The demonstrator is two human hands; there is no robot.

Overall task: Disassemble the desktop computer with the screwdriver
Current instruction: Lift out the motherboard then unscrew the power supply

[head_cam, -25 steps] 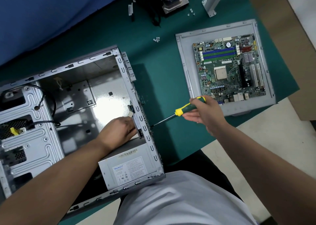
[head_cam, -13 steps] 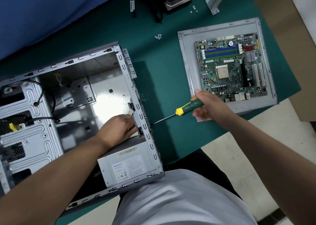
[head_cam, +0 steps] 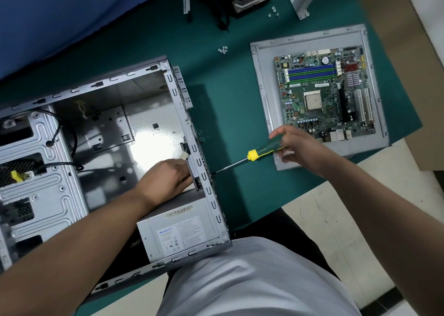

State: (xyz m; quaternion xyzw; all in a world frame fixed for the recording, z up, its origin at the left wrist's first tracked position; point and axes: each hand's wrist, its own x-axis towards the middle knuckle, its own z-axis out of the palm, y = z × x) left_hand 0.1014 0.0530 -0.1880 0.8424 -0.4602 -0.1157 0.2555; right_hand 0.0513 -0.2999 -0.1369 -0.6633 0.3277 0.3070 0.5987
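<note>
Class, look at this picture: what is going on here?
A person is taking a desktop computer apart. The right hand holds a screwdriver with its tip at the rear wall of the open case. The left hand reaches inside, by that wall above the power supply. The motherboard already lies out on a panel.

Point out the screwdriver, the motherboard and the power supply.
screwdriver (head_cam: 260, 152): head view, on the green and yellow handle.
motherboard (head_cam: 324, 92): head view, on the board near the processor socket.
power supply (head_cam: 182, 234): head view, on its label.
</note>
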